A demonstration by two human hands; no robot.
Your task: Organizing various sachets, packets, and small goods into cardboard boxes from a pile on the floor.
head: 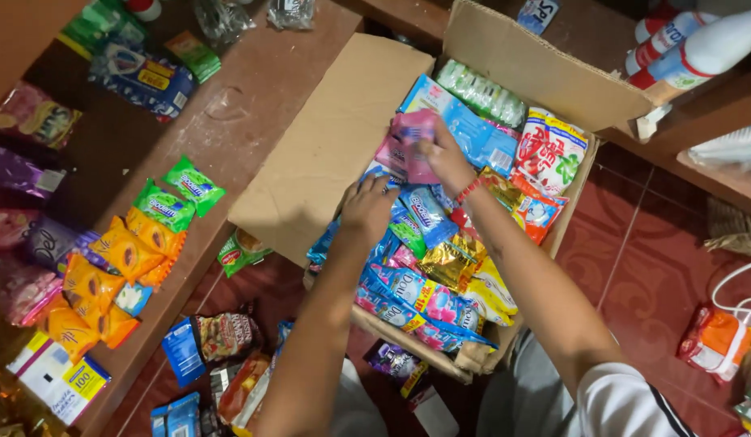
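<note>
Our right hand (444,158) has its fingers pinched on a pink sachet strip (409,137) above the cardboard box (521,61). Our left hand (367,212) digs among blue sachets (420,212); we cannot tell its grip.

pink packet (412,146): flat, held in the right hand (444,158)
blue sachets (473,129): in the cardboard box (537,69), just beyond that grip
red-and-white pouch (549,150): in the box, right of the grip
gold packets (450,260): in the box, nearer than the grip
blue strips (416,303): below the left hand (367,209)
orange sachets (108,271): shelf, well left of both hands
green sachets (177,194): shelf, left, above the orange ones
white bottles (691,44): red-and-blue labels, far right of the grip
</note>
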